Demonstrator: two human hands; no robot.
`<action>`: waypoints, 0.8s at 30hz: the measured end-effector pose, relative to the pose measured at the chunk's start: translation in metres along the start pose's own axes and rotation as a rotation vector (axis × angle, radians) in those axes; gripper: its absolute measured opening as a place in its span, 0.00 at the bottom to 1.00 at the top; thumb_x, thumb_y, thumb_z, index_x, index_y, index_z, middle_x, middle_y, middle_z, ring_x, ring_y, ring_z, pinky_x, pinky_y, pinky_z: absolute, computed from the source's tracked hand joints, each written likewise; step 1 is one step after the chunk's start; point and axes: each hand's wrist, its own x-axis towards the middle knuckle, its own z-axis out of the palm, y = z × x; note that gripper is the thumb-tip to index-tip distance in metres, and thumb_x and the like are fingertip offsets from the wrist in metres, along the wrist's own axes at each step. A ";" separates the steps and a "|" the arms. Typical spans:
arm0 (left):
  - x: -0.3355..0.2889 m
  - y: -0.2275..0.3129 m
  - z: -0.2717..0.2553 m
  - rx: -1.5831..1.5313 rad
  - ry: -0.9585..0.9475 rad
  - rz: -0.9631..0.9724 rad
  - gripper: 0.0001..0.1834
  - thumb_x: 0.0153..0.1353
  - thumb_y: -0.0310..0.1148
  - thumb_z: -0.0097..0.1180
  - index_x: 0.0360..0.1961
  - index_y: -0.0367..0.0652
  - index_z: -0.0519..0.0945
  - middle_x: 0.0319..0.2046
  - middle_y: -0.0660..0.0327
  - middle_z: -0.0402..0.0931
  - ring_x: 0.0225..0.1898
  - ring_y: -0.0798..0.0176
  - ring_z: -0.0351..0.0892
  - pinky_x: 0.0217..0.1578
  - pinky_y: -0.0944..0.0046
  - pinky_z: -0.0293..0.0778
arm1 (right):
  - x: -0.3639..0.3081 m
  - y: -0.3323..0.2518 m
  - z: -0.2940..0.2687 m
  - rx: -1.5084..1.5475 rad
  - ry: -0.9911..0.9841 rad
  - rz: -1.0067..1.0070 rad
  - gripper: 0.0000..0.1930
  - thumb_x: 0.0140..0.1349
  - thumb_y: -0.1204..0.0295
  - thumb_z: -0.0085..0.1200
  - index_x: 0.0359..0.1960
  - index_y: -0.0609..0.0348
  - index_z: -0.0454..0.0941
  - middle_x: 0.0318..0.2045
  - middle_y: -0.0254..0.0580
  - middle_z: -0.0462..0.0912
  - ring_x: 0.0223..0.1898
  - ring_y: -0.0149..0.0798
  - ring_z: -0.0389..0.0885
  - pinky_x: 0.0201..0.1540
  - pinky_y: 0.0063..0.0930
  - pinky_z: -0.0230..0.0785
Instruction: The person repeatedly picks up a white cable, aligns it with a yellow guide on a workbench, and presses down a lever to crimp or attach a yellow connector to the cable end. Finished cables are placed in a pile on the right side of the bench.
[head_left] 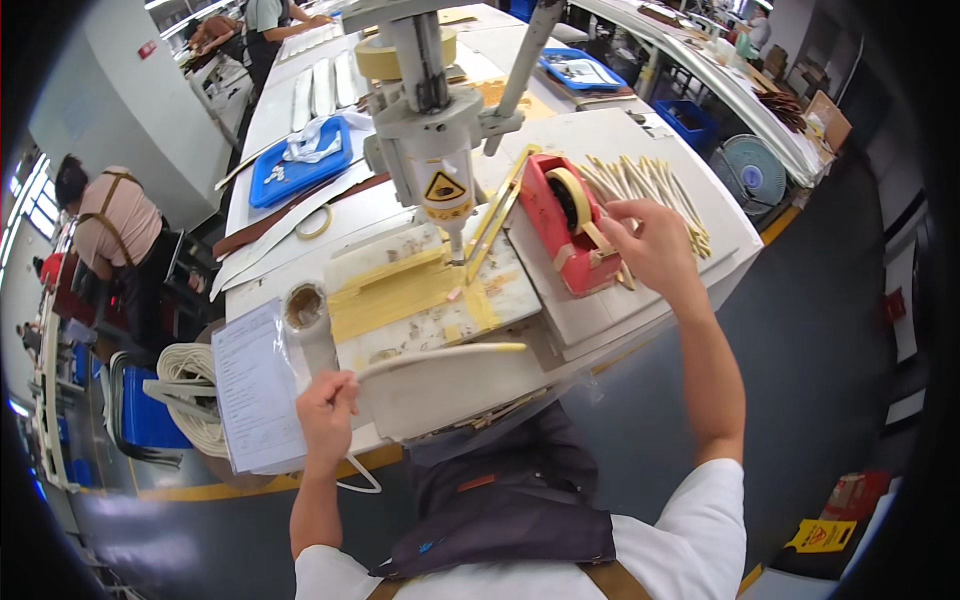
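My left hand [325, 405] grips a long white strip [440, 353] with a yellowish taped tip; the strip lies across the near edge of the white workbench [650, 290]. My right hand [650, 240] reaches to the red tape dispenser [560, 235], fingers pinching at the tape end by its front. The dispenser holds a cream tape roll [572, 195]. Between my hands stands a small grey press [435, 150] over a stained work plate [420, 290] covered in yellow tape.
Several cream strips [650, 190] are piled behind the dispenser. A paper sheet in a plastic sleeve [255, 385] hangs at the left, near coiled white strips [190, 400]. A blue tray [300, 160] sits farther back. Other people work at the left and far end. A fan [752, 172] stands at the right.
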 end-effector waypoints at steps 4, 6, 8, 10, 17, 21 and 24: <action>-0.023 0.016 0.040 -0.440 -0.231 -0.346 0.09 0.70 0.30 0.60 0.40 0.33 0.85 0.26 0.63 0.79 0.21 0.72 0.75 0.25 0.73 0.70 | 0.025 -0.009 -0.014 0.116 -0.540 0.483 0.14 0.60 0.64 0.62 0.32 0.65 0.89 0.19 0.35 0.80 0.19 0.24 0.73 0.21 0.23 0.63; -0.031 0.017 0.061 -0.614 -0.359 -0.480 0.11 0.71 0.32 0.58 0.40 0.33 0.85 0.26 0.63 0.79 0.21 0.72 0.75 0.25 0.73 0.71 | 0.027 -0.005 -0.013 0.225 -0.582 0.543 0.13 0.59 0.66 0.62 0.30 0.65 0.89 0.17 0.33 0.78 0.17 0.23 0.69 0.19 0.24 0.60; -0.038 0.017 0.082 -0.755 -0.488 -0.567 0.12 0.73 0.33 0.57 0.40 0.34 0.84 0.25 0.64 0.78 0.21 0.73 0.75 0.25 0.73 0.71 | 0.026 0.009 -0.009 0.342 -0.595 0.617 0.14 0.59 0.65 0.63 0.29 0.67 0.87 0.20 0.33 0.80 0.17 0.24 0.71 0.19 0.21 0.60; -0.053 0.020 0.100 -0.784 -0.587 -0.607 0.12 0.74 0.34 0.56 0.40 0.35 0.84 0.25 0.65 0.79 0.22 0.74 0.75 0.25 0.74 0.71 | 0.027 0.019 -0.008 0.421 -0.627 0.664 0.14 0.61 0.65 0.63 0.32 0.67 0.85 0.25 0.35 0.83 0.20 0.27 0.78 0.20 0.21 0.67; -0.066 0.031 0.107 -0.687 -0.628 -0.605 0.13 0.75 0.37 0.55 0.41 0.37 0.84 0.26 0.66 0.79 0.24 0.74 0.75 0.27 0.74 0.71 | -0.006 0.001 -0.023 0.972 -0.367 0.847 0.18 0.68 0.66 0.58 0.49 0.70 0.77 0.46 0.51 0.83 0.38 0.44 0.90 0.41 0.32 0.87; -0.059 0.032 0.108 -0.668 -0.553 -0.588 0.14 0.75 0.34 0.54 0.40 0.32 0.83 0.25 0.62 0.79 0.23 0.70 0.76 0.26 0.71 0.73 | -0.041 0.005 -0.011 1.054 -0.258 0.769 0.18 0.70 0.66 0.58 0.51 0.72 0.80 0.48 0.49 0.82 0.55 0.41 0.83 0.49 0.30 0.84; -0.048 0.034 0.109 -0.693 -0.532 -0.598 0.14 0.75 0.35 0.54 0.40 0.33 0.83 0.24 0.62 0.78 0.22 0.70 0.76 0.25 0.71 0.72 | -0.070 0.012 0.010 0.913 -0.092 0.570 0.13 0.70 0.68 0.60 0.39 0.69 0.85 0.49 0.48 0.82 0.64 0.38 0.75 0.48 0.29 0.85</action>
